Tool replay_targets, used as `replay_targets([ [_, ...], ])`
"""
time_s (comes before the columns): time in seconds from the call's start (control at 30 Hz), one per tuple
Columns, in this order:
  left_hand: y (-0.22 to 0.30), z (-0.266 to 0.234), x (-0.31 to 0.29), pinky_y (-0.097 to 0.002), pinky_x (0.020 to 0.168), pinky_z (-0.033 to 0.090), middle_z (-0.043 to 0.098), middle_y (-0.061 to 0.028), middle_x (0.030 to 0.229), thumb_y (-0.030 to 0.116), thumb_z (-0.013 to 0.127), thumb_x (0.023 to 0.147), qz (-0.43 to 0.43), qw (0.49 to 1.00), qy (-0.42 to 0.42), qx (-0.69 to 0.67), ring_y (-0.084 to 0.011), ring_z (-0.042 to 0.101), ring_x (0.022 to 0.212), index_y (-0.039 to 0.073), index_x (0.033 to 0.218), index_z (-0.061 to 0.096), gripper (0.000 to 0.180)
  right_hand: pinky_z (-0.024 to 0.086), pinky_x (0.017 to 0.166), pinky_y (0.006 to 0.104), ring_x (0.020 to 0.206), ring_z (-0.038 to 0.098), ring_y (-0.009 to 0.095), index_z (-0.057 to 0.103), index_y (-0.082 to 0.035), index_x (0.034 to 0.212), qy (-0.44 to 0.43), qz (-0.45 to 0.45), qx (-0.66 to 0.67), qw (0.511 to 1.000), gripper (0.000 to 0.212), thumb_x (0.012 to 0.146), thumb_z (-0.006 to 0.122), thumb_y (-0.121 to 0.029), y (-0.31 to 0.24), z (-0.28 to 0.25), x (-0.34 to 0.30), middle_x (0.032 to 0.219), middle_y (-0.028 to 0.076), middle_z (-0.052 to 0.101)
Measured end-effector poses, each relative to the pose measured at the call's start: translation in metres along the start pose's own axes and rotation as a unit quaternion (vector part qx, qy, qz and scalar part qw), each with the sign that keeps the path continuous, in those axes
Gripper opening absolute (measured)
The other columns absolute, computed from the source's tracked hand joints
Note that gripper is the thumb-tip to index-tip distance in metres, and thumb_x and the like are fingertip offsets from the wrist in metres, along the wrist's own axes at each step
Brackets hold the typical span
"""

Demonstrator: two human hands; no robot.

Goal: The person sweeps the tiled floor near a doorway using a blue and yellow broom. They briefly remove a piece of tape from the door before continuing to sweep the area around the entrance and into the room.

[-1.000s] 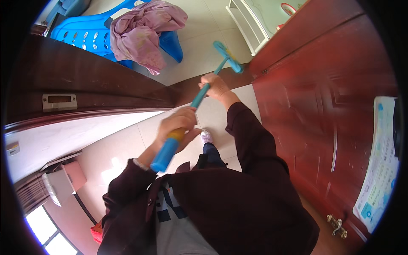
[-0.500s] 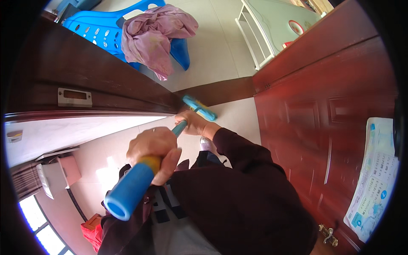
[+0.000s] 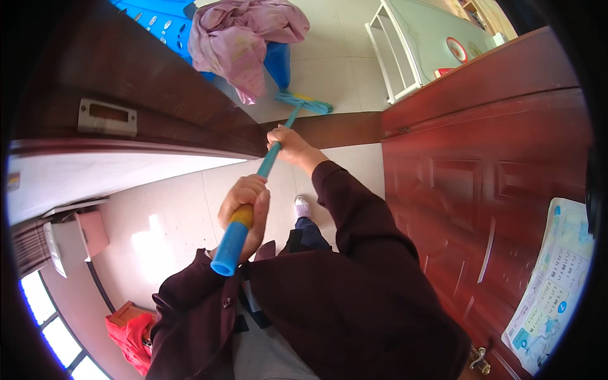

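Observation:
Both hands grip a long teal broom (image 3: 271,162), held aslant with its end toward me. My left hand (image 3: 244,201) is closed around the upper handle by the yellow band, just below the blue end grip. Farther down the pole, my right hand (image 3: 292,149) is wrapped around it. The broom head (image 3: 304,102), light blue with some yellow, rests on the pale tiles just beyond the brown threshold (image 3: 339,131). Its left end is close to a leg of the blue plastic chair (image 3: 277,65).
A mauve cloth (image 3: 244,39) drapes over the chair. Dark wood with a metal strike plate (image 3: 107,117) stands at left. At right is a red-brown door (image 3: 456,183) bearing a printed sheet (image 3: 551,278). A glass-topped table (image 3: 437,41) stands beyond it. My shoe (image 3: 303,206) is below my hands.
The broom head has gone from my side of the threshold to the floor beyond it. Both hands have moved forward with the handle, and more of the pole shows between them.

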State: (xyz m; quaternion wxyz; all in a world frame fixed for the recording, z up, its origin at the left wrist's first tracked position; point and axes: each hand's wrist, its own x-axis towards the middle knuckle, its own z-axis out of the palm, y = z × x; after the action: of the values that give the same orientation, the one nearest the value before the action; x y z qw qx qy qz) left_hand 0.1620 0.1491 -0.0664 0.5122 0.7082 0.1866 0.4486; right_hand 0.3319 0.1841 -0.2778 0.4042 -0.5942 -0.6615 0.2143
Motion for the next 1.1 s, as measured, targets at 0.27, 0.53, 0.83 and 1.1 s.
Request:
replay_targets([
  [0.27,0.029,-0.03,-0.055,-0.0329,0.064,0.045,0.053,-0.0103,0.072,-0.011,0.062,0.077,0.027,1.0,-0.007,-0.007,-0.0233,0.053,0.065,0.003,0.079,0.05,0.019,0.04,0.06,0.037,0.063,0.049,0.03,0.043,-0.009,0.057,-0.104,-0.018,0.051,0.993,0.021,0.064,0.062,-0.003,-0.041,0.045,-0.031,0.06,0.008,0.051],
  [0.53,0.057,-0.111,-0.151,-0.0299,0.059,0.042,0.051,-0.0084,0.07,-0.008,0.066,0.077,0.031,0.998,-0.051,-0.031,-0.0213,0.051,0.062,0.004,0.078,0.05,0.02,0.043,0.065,0.0372,0.07,0.053,0.029,0.045,-0.007,0.064,-0.101,0.034,0.026,0.994,0.023,0.068,0.067,-0.009,-0.123,0.122,-0.091,0.064,0.008,0.053],
  [0.83,0.118,-0.266,-0.261,-0.0328,0.064,0.041,0.051,-0.0103,0.073,-0.011,0.049,0.086,-0.066,0.992,-0.054,-0.088,-0.0201,0.049,0.068,0.004,0.078,0.044,0.017,0.044,0.064,0.0396,0.073,0.055,0.033,0.048,-0.008,0.067,-0.095,0.057,0.014,0.994,0.017,0.07,0.064,-0.012,-0.242,0.267,-0.135,0.069,0.01,0.057],
  [1.1,0.165,-0.359,-0.283,-0.0347,0.058,0.041,0.049,-0.007,0.068,0.004,0.061,0.083,-0.038,0.971,-0.066,-0.225,-0.0199,0.048,0.06,0.007,0.082,0.044,0.017,0.049,0.067,0.0426,0.075,0.06,0.036,0.054,-0.006,0.07,-0.192,0.062,0.039,0.979,0.009,0.072,0.058,-0.014,-0.337,0.31,-0.126,0.072,0.015,0.061],
])
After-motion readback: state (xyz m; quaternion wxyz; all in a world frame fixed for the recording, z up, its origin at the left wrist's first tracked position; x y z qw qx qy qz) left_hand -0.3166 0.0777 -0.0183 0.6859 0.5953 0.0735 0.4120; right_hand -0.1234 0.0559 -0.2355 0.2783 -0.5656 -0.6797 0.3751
